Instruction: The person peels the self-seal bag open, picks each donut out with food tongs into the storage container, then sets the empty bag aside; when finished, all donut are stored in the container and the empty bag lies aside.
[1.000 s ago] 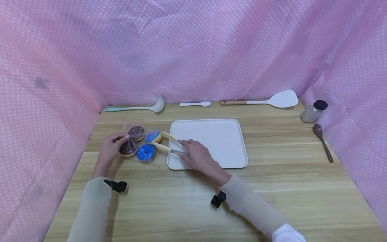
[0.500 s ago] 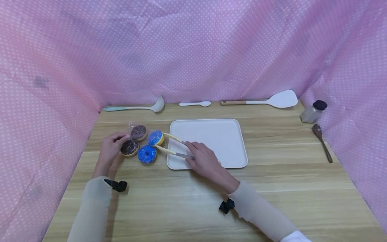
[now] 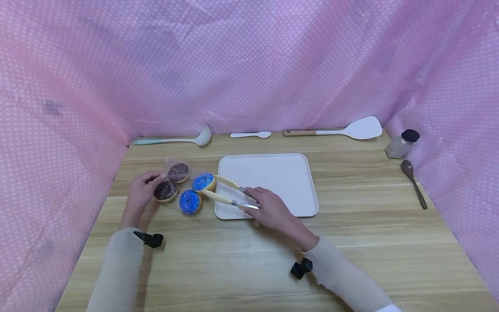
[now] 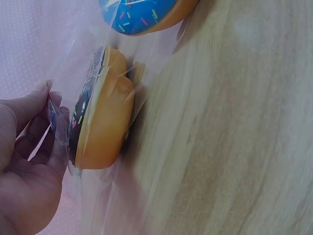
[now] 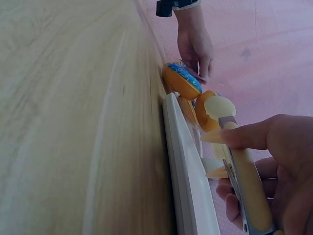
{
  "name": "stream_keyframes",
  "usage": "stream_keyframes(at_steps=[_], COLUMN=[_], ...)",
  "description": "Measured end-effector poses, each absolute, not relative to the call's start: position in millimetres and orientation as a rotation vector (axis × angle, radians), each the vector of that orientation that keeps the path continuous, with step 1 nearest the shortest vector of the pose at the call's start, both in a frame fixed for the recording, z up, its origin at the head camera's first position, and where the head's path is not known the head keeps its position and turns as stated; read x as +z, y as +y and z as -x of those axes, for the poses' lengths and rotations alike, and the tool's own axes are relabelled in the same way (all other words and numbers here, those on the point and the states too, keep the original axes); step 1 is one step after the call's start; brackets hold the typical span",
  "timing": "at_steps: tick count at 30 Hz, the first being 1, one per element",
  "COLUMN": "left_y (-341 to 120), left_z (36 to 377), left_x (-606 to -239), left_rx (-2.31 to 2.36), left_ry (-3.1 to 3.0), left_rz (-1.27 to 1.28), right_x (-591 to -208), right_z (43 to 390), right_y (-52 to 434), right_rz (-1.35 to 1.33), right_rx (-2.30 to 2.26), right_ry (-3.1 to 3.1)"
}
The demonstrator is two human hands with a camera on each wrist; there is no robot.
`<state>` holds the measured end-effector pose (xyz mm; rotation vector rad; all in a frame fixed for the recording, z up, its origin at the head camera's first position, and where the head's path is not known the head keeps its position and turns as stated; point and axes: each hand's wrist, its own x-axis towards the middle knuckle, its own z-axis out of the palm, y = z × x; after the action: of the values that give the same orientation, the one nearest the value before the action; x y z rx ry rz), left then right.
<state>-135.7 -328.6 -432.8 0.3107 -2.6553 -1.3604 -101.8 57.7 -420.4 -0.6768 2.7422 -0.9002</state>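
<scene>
Two chocolate-topped toy donuts, one farther back (image 3: 178, 172) and one nearer (image 3: 165, 191), lie on the left of the table in a clear plastic bag (image 4: 61, 125). My left hand (image 3: 142, 193) pinches the bag's edge between thumb and fingers. Right of them are two blue-iced toy donuts with sprinkles, an upper one (image 3: 203, 182) and a lower one (image 3: 189, 202). Cream-tipped tongs (image 3: 219, 197), held in my right hand (image 3: 273, 210), have their tips at the upper blue donut's right side, beside the white tray's left edge. Whether the blue donuts are fully inside the bag is hard to tell.
A white rectangular tray (image 3: 269, 182) lies mid-table beneath the right hand. Along the back edge are a ladle (image 3: 202, 136), a small white spoon (image 3: 251, 134) and a white turner (image 3: 362, 128). A black-lidded jar (image 3: 401, 145) and a dark spoon (image 3: 414, 184) lie at the right.
The right hand and tongs have shifted right and toward me. Both blue donuts have moved slightly the same way, the upper one farther right. The left hand stays nearly still.
</scene>
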Motion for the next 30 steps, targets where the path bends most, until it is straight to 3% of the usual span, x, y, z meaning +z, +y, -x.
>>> stream_keyframes(at_steps=[9, 30], left_y=[-327, -329], left_z=[137, 136], left_x=[-431, -430], left_rx=[-1.341, -1.403], left_ry=[-2.704, -2.666], left_rz=[-0.353, -0.308], right_x=[-423, -430], right_z=[93, 102], right_y=[65, 126], right_rz=[0.751, 0.476], right_rx=[-0.897, -1.001], right_ry=[2.865, 2.911])
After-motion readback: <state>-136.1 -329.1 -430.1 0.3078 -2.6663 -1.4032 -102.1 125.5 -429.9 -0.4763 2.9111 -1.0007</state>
